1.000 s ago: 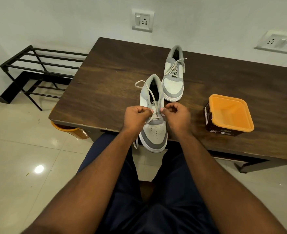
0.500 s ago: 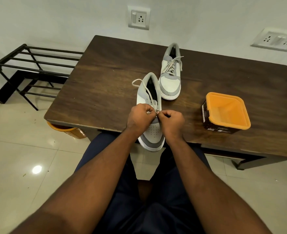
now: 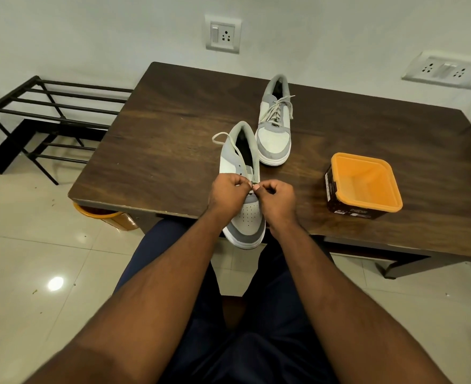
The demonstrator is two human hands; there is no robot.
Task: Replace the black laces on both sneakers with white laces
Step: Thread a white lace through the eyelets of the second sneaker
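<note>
A grey and white sneaker [image 3: 246, 217] sits at the table's front edge, toe over the edge toward me. My left hand [image 3: 227, 194] and my right hand [image 3: 277, 198] meet over its lower eyelets, each pinching the white lace [image 3: 233, 144]. One loose end of that lace runs up over the collar and curls onto the table at the left. The second sneaker [image 3: 273, 128] lies farther back, laced in white with a bow. No black lace is visible.
A brown tub with an orange rim [image 3: 363, 187] stands open on the dark wooden table [image 3: 159, 139], to the right of the shoes. A black metal rack [image 3: 46, 115] stands on the floor at left. An orange bin [image 3: 104, 216] peeks out under the table's front left corner.
My two hands have closed in toward each other over the near sneaker's lower eyelets. The view has shifted slightly; both shoes and the tub stay where they were.
</note>
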